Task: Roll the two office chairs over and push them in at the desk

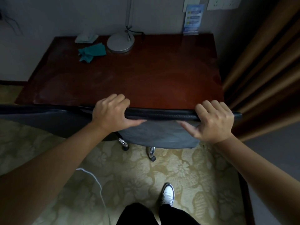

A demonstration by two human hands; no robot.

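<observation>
Both hands grip the top edge of a dark chair [162,133] that stands against the near edge of the desk [129,75]. The left hand [112,112] is curled over the left part of the backrest top, its fingers [120,99] pressed together and hooked over the far side, the thumb lying along the near face under the rim. The right hand [214,119] holds the same rim near its right end, fingers side by side and bent over the top, the thumb stretched out to the left across the grey back panel. Between the hands the padded rim runs straight, level with the desk's near edge.

A second chair [48,117] stands just to the left, its dark back also at the desk's near edge and overlapped by the first chair's back (where exactly the two touch cannot be told). Two chrome legs with castors [151,154] show below the held chair, on the patterned floor [186,172].

On the desk, toward its far edge, sit a round lamp base [120,42], a crumpled teal cloth [91,51] just left of it, and a pale packet [86,38] at the far left corner. A blue card [193,20] stands at the far right corner against the wall. Brown curtains [263,65] hang right of the desk. A white cable [97,184] trails on the floor, and a white shoe [168,194] shows at the bottom.
</observation>
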